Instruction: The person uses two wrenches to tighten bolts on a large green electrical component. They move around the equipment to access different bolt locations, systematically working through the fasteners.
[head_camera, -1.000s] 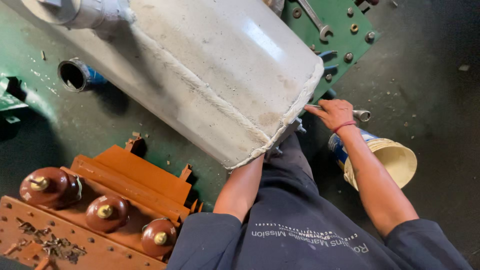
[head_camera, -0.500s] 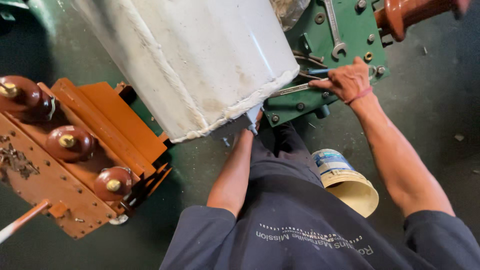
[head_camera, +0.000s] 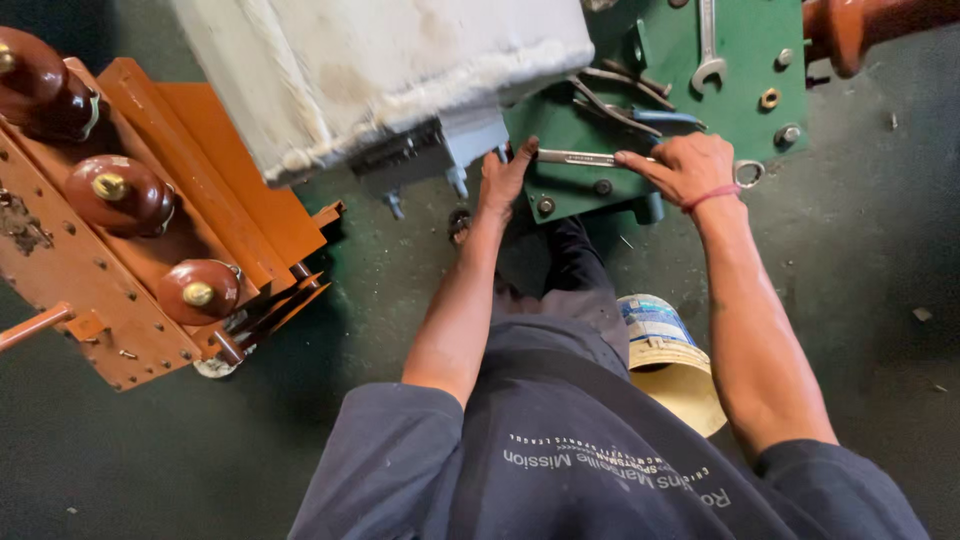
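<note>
Lowered since the earlier frame, the right hand (head_camera: 688, 166) is now clamped on a wrench (head_camera: 578, 157) laid across the green plate (head_camera: 745, 110). The left hand (head_camera: 503, 180) is pressed open-fingered against that plate's left edge, touching the wrench tip, below the white wrapped coil (head_camera: 380, 70).

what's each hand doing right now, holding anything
Left hand: open, fingers on the tip of the wrench.
Right hand: closed on the same wrench, over the green plate.

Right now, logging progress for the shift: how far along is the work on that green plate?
Done: cannot tell. In hand: right hand holds a wrench on the green plate; left hand touches its other end. Left: bolts remain seated in the plate.
</note>
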